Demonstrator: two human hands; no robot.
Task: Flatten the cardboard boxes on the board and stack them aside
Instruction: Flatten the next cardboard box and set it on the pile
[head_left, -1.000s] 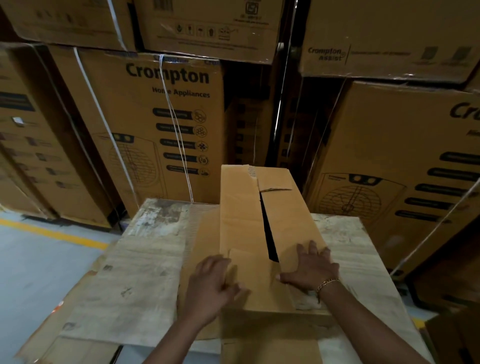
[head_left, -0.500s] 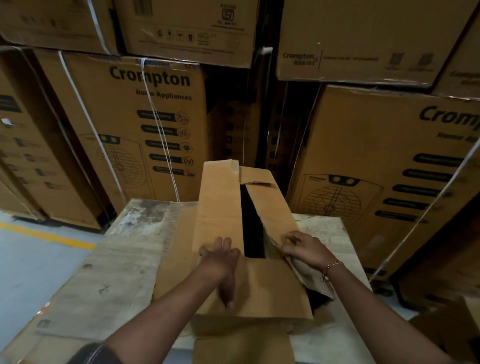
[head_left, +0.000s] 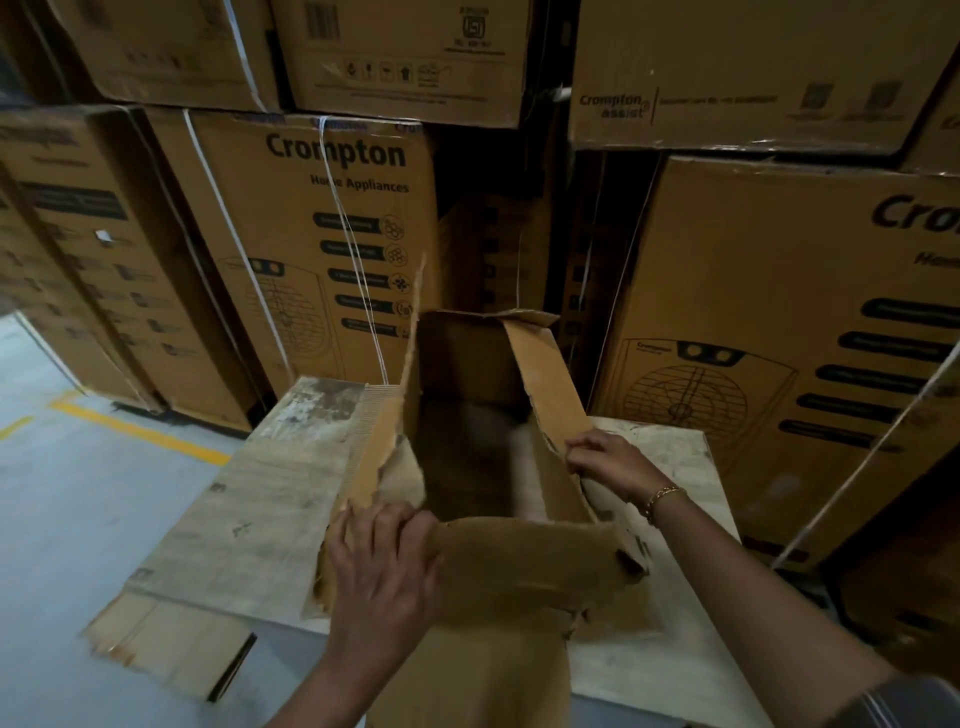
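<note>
While tall printed cartons rise behind the open cardboard box, the box itself stands on the pale tabletop with its top flaps spread and its inside dark. Left of the box and lower, a flattened cardboard sheet juts from under the tabletop. At the box's near left corner the left hand grips the torn flap, fingers curled over its edge. On the box's right side the right hand pinches the long flap, fingers clamped on its edge. A gold bracelet sits on that wrist, just right of the box.
</note>
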